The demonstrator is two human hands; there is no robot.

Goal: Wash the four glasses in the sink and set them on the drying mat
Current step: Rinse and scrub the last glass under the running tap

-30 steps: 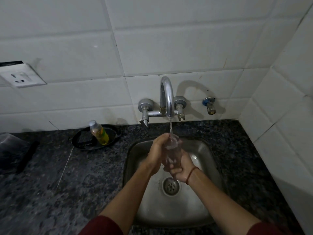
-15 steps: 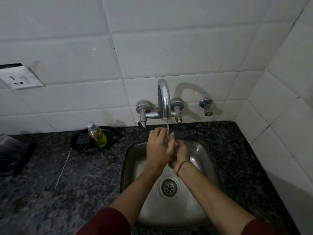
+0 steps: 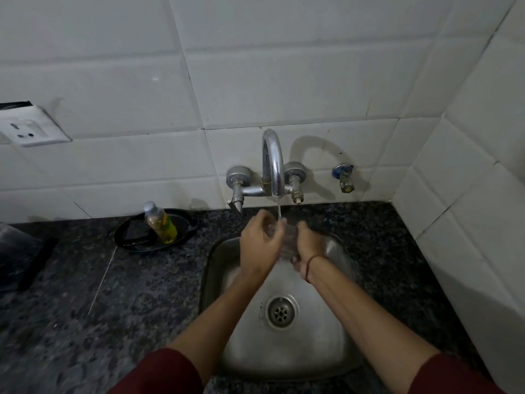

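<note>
I count one glass [image 3: 287,240], centre frame, under the stream from the one tap [image 3: 273,166] above the one sink [image 3: 216,268]; left hand [image 3: 260,247] and right hand [image 3: 309,245] both grasp it. One bottle [image 3: 160,223] sits in one black dish [image 3: 127,238], middle left

glass [image 3: 286,241] blurry, partly hidden, socket [image 3: 29,129] cropped L

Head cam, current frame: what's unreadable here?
Head view only:
- glass: clear and mostly covered by the left hand and right hand; rim and cleanliness unreadable.
- Other three glasses, drying mat: not in view, perhaps beyond the frame edges.
- Dark object at the left edge: cut off, dim, unidentifiable.
- bottle label: too small to read.
</note>
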